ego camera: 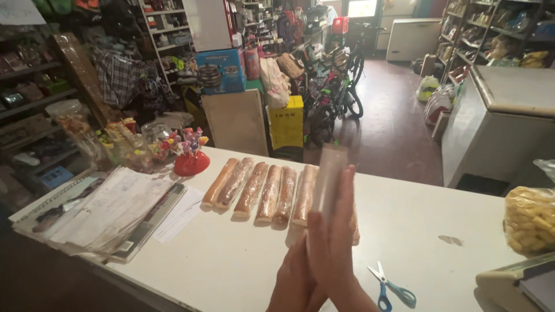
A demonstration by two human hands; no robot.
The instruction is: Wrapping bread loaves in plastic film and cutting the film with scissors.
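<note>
Both hands (324,260) press a long clear plastic sleeve (329,173) flat.

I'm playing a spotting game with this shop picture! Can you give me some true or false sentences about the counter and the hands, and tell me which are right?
1. Both hands are pressed together around a long clear plastic sleeve held upright. True.
2. The wrapped bread sticks lie side by side in a row on the white counter. True.
3. The scissors have red handles. False: the handles are blue.
4. The scissors lie left of the hands. False: they lie to the right of them.
5. A red stand of lollipops sits at the counter's far edge, left of the bread. True.
6. The bag of yellow snacks sits on top of the stack of papers. False: it is at the counter's right end, far from the papers.
</note>
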